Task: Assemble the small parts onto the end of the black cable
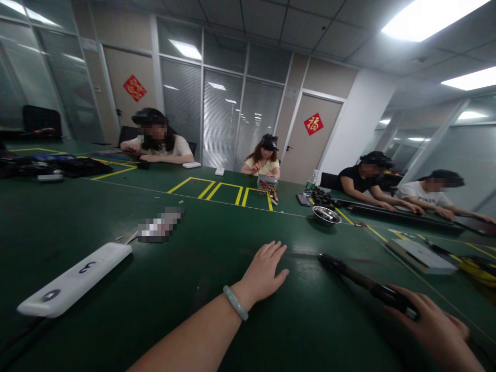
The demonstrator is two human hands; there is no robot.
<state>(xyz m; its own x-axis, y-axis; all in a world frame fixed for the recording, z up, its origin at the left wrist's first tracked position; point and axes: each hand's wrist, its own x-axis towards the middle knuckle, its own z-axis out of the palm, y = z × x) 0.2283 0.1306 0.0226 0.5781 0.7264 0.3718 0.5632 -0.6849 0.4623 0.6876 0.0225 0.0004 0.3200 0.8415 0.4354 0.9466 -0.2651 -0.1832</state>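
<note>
My left hand [265, 271] lies palm down over the green table [217, 310], fingers stretched out and nothing held; a pale green bangle [235, 303] circles its wrist. At the right, my right hand [436, 323] is closed round the black grip of a long, dark, stick-like tool [362, 281]. The tool slants toward the far left, its dark narrow tip pointing at the space beyond my left fingers. Its exact kind is not clear.
A white power strip [77, 279] lies at the left, beside a blurred-out flat object [160, 226]. Farther off are a metal bowl [326, 215], a flat pale box [422, 256], yellow cable [478, 268] and a plastic bottle [312, 180]. Several people work around the far edge.
</note>
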